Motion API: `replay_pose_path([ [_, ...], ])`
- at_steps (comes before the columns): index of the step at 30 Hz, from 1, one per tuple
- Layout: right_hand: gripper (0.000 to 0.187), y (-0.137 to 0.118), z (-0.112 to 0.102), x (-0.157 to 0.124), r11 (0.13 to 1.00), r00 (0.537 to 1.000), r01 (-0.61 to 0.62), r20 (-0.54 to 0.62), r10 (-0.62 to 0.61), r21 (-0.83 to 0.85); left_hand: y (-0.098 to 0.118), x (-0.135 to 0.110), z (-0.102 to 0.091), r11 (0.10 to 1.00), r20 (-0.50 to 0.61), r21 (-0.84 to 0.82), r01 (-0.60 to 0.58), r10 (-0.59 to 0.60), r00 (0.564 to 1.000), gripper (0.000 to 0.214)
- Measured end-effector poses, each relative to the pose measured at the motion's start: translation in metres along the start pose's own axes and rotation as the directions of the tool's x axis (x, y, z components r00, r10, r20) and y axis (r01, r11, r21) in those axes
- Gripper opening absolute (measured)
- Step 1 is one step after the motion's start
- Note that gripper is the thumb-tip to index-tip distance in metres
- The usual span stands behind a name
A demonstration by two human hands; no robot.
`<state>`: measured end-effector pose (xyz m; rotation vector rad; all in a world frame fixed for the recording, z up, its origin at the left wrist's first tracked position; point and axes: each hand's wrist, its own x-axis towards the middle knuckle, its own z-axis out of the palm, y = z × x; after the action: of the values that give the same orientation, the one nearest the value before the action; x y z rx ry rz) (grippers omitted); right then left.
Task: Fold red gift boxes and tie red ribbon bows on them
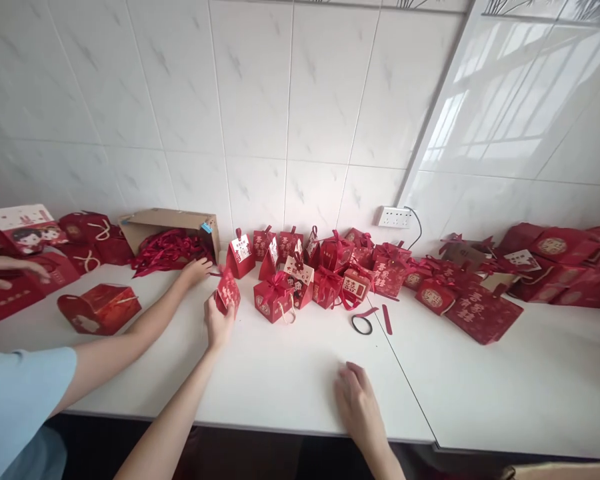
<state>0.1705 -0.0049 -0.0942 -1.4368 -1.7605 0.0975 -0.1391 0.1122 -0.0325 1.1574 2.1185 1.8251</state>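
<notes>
1. Right hand (359, 398): nearest item. I am resting it palm down on the white worktop (280, 380), fingers loosely stretched out and holding nothing.
2. Left hand (218, 325): I am closing its fingers around the lower part of a small red box (229, 291) and holding the box upright, left of the centre. I cannot tell whether the box is touching the worktop.
3. Black ring (361, 325) and red strip (387, 319): lying side by side on the worktop, beyond my right hand and well apart from it.
4. Light blue sleeve (20, 393): a co-worker is sitting at my left and reaching an arm forward. The co-worker's hand (196, 271) is touching the worktop just beside the red ribbons (167, 250).
5. Larger red box (100, 307): lying on its side at the left, near that arm.
6. Finished gift boxes (325, 277): standing in a cluster with ribbon bows, just beyond the small red box.
7. Flat red boxes (483, 312): lying at the right.
8. Cardboard box (170, 223): lying on its side against the wall, with the ribbons spilling out of it.
9. Wall socket (394, 217): sitting on the tiled wall, farthest back.
</notes>
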Motion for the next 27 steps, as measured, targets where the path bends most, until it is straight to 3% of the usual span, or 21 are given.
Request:
replay_pose_path([
  [4,0.015,0.001,0.006,-0.008,0.98,0.984,0.178,0.004,-0.179,-0.089,-0.019,0.007,0.02,0.999,0.071,0.037,0.037,-0.039,0.997,0.041],
  [10,0.016,-0.005,0.001,-0.003,0.981,0.982,0.178,-0.054,-0.183,-0.08,-0.015,0.018,0.028,0.996,0.135,-0.041,-0.078,0.083,0.987,0.035],
  [15,0.018,-0.003,0.004,-0.005,0.981,0.977,0.187,-0.095,-0.19,-0.043,0.01,0.014,0.023,0.976,0.036,-0.148,-0.16,0.167,0.985,0.042],
  [18,0.015,-0.011,-0.004,0.001,0.986,0.983,0.164,-0.088,-0.162,0.014,0.038,-0.01,0.005,0.915,-0.023,-0.327,-0.237,0.244,0.97,0.046],
  [20,0.011,-0.03,-0.02,0.012,0.985,0.981,0.155,-0.126,-0.145,0.073,0.059,-0.039,-0.01,0.881,0.007,-0.395,-0.261,0.287,0.958,0.045],
  [22,0.01,-0.056,-0.043,0.031,0.971,0.961,0.208,-0.21,-0.181,0.117,0.078,-0.071,-0.024,0.868,0.172,-0.418,-0.269,0.367,0.914,0.039],
  [24,0.014,-0.084,-0.068,0.053,0.935,0.905,0.333,-0.32,-0.281,0.119,0.092,-0.102,-0.032,0.845,0.333,-0.454,-0.284,0.456,0.825,0.03],
  [27,0.018,-0.109,-0.096,0.083,0.913,0.837,0.405,-0.419,-0.351,0.045,0.105,-0.134,-0.036,0.803,0.441,-0.515,-0.302,0.55,0.71,0.025],
])
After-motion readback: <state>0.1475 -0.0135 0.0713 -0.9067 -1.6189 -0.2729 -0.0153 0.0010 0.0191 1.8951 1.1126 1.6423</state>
